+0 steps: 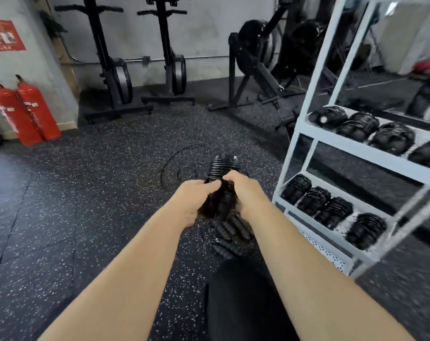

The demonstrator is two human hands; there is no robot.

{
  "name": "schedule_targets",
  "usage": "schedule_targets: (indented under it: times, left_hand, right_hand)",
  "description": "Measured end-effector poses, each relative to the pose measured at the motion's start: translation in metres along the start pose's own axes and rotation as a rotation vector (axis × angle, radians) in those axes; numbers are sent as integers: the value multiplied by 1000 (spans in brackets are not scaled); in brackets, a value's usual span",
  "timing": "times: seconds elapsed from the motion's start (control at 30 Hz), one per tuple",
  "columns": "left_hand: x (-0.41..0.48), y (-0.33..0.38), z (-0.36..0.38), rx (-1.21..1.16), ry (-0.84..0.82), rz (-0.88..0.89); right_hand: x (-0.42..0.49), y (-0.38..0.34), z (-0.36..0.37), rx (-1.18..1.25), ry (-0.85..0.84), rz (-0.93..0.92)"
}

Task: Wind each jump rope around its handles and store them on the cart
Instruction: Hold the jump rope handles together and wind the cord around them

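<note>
I hold a black jump rope (221, 171) in front of me, its cord coiled tightly round the paired handles. My left hand (193, 201) grips the bundle from the left and my right hand (246, 193) grips it from the right, fingers curled over the handles. A loose stretch of black cord (171, 166) trails on the floor beyond. More black handles (230, 232) lie on the floor just below my hands. The white cart (307, 129) stands to the right, with several wound ropes (359, 124) on its middle shelf and several wound ropes (332, 207) on its lower shelf.
Two red fire extinguishers (24, 112) lean on the left wall. Black exercise machines (115, 77) stand along the back wall, and another machine (255, 70) stands near the cart. My dark-clad knee (243, 291) is at the bottom. Speckled rubber flooring (86, 193) spreads to the left.
</note>
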State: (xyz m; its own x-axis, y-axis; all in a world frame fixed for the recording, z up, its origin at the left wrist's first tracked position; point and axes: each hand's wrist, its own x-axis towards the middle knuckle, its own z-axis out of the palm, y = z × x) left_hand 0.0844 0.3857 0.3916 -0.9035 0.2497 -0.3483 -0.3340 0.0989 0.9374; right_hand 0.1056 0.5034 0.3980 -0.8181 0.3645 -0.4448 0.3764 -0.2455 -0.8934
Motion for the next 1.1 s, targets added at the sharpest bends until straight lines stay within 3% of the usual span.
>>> schedule_targets:
  times: [0.47,0.77,1.1]
  left_hand:
    - [3,-17,121,172,-54,-126]
    - [79,-57,133,325,-110,-264]
    - [194,-132,143,395,-305,-329]
  right_hand:
    - [10,32,-107,112,239,68]
    - [92,81,-129,162,321,269]
    - [207,146,-151,201,463,424]
